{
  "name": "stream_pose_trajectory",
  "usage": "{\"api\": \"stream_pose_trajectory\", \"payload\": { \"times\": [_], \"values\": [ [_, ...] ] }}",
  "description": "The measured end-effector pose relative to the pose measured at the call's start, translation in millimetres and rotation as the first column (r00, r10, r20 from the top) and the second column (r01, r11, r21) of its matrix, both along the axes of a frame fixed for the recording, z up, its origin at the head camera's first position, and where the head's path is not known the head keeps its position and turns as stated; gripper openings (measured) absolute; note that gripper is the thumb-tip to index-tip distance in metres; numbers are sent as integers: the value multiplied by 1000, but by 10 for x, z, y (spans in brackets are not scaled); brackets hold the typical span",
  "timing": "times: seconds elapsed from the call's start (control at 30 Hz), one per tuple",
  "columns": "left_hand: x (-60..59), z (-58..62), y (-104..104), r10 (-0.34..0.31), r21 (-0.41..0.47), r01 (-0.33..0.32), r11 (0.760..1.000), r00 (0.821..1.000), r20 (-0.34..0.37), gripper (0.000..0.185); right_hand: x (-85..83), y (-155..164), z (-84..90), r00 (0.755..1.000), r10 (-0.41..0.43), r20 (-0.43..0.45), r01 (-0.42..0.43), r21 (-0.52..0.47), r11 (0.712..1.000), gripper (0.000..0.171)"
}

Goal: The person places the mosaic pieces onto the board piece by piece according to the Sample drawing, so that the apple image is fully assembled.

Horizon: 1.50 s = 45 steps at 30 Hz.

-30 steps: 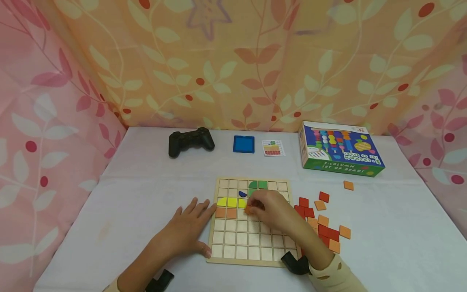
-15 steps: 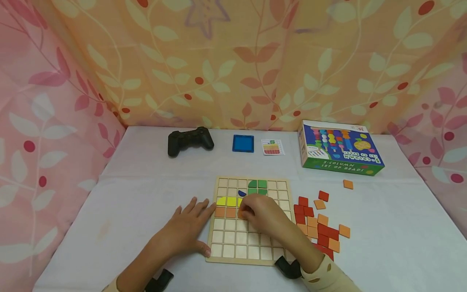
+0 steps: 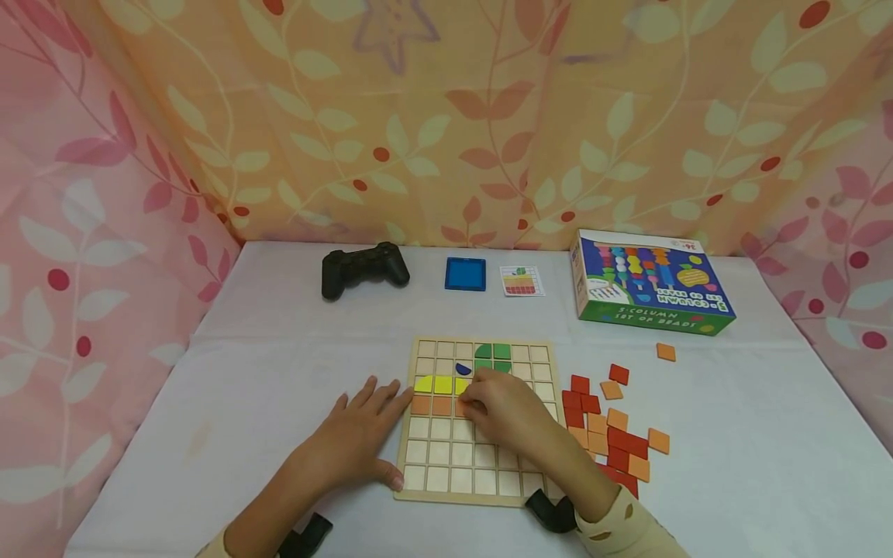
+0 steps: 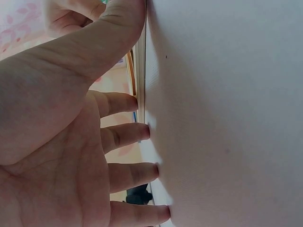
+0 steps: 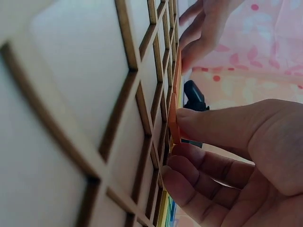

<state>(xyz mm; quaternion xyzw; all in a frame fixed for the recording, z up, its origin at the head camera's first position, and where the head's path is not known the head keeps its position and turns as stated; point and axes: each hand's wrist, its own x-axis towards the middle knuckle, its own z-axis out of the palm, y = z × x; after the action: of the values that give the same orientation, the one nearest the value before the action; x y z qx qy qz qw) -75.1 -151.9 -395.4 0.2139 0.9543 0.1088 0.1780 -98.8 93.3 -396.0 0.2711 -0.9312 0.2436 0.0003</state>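
Observation:
A wooden grid board (image 3: 438,457) lies on the white table in the head view. Its upper cells hold green tiles (image 3: 501,353), yellow tiles (image 3: 443,384) and a row of orange tiles (image 3: 441,406); a small dark blue piece (image 3: 463,370) lies there too. My right hand (image 3: 509,407) bends over the board, thumb and fingertips pinching an orange square tile (image 5: 174,124) at the third cell of the orange row. Flat on the table with fingers spread, my left hand (image 3: 356,442) touches the board's left edge with thumb and fingertips.
Loose red tiles (image 3: 628,443) and orange tiles (image 3: 659,441) are scattered right of the board. Along the back stand a black game controller (image 3: 366,269), a blue square tray (image 3: 465,275), a pattern card (image 3: 522,281) and a bead-set box (image 3: 652,283). Patterned curtains (image 3: 488,124) enclose the table.
My right hand has moved slightly left and down, bringing the orange tile to the third cell of its row. The left hand stays in place.

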Motion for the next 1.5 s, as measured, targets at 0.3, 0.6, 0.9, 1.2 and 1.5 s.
{"api": "stream_pose_trajectory", "payload": {
  "times": [0.3, 0.6, 0.9, 1.2, 1.5],
  "values": [
    [2, 6, -6, -10, 2, 10, 1000, 1000, -13, 121, -13, 30, -8, 1000, 15, 9, -15, 2, 1000, 10],
    [-7, -2, -4, -8, -10, 8, 1000, 1000, -7, 121, -17, 80, 5, 996, 66, 62, -64, -31, 997, 9],
    [-3, -12, 1, -19, -6, 19, 1000, 999, -26, 122, -95, 296, 164, 991, -51, 122, 51, 7, 999, 7],
    [0, -7, -4, -12, -3, 12, 1000, 1000, -23, 123, -204, 690, 385, 971, -158, 179, 147, 73, 986, 17],
    [9, -1, -7, -14, 4, 14, 1000, 1000, -23, 122, -246, 833, 351, 957, -213, 197, 198, 94, 976, 20]
  ]
}}
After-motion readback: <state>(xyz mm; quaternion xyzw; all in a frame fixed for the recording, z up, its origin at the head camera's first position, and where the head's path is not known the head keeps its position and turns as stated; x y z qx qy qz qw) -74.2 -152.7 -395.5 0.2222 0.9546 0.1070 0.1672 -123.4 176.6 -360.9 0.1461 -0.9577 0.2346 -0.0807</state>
